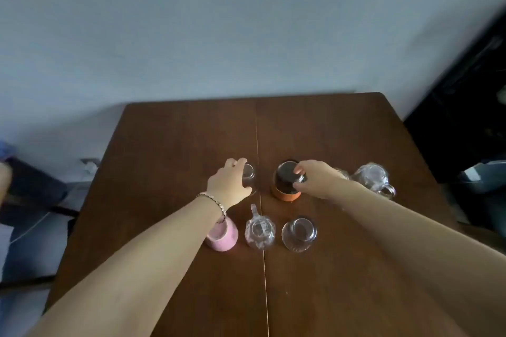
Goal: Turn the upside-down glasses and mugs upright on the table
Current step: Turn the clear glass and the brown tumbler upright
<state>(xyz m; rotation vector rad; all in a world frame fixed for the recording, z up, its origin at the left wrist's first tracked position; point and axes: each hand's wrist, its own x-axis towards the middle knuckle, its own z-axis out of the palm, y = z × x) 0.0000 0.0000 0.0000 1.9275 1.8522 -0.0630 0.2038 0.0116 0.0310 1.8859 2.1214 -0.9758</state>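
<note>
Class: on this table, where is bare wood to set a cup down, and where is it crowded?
Free: the far strip of the table between its back edge and both hands, and the near stretch between the forearms. Crowded: the middle, where the left hand and right hand meet the pink mug, clear glass and dark cup.

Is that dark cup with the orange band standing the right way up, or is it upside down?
Upside down. The dark cup shows its flat base on top, its orange-banded rim rests on the table, and the right hand grips it.
</note>
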